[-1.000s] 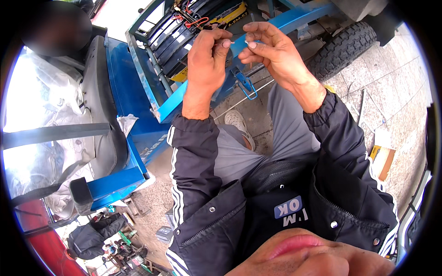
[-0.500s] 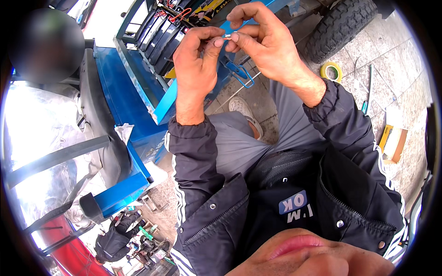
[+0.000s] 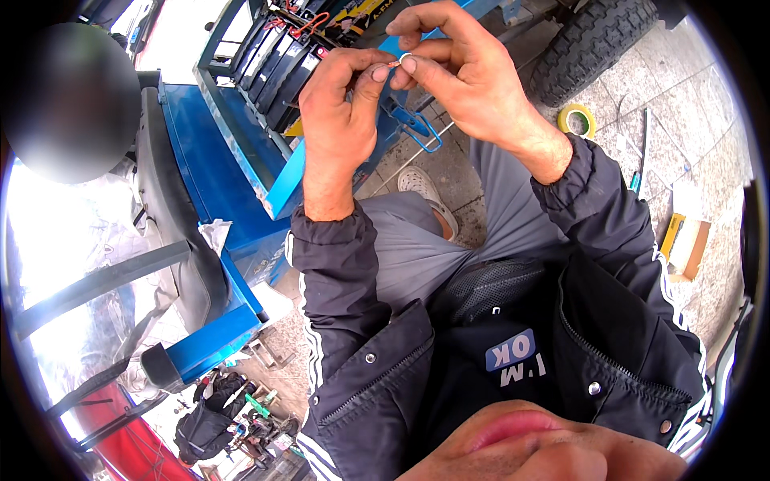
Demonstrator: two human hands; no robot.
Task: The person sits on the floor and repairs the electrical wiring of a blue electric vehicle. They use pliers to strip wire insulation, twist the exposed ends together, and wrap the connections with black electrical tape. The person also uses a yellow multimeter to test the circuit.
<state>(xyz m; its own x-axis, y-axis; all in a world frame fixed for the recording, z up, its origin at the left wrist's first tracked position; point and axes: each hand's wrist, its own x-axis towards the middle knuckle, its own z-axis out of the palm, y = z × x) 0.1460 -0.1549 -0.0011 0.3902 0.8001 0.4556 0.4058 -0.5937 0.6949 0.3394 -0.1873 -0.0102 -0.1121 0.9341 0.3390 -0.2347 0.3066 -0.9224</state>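
Note:
Up in front of the blue metal frame, my two hands meet fingertip to fingertip. My left hand [image 3: 341,104] is closed in a pinch on a thin copper-coloured wire end [image 3: 394,64], of which only a bit shows. Thumb and forefinger of my right hand [image 3: 473,88] pinch a small silvery piece with a rounded, ring-like edge [image 3: 406,58]; the other fingers are curled above it. The piece and the wire are almost touching; whether they are joined is too small to tell.
A row of black batteries [image 3: 281,80] with red leads sits inside the blue frame [image 3: 277,192]. A treaded tyre [image 3: 597,48] stands at the upper right. On the tiled floor lie a yellow tape roll [image 3: 591,122] and an open carton [image 3: 696,250]. Another person is at the upper left.
My left hand has shifted slightly left. The silvery piece has turned between my right fingertips, so its rounded edge now shows, and more copper colour is visible beside it.

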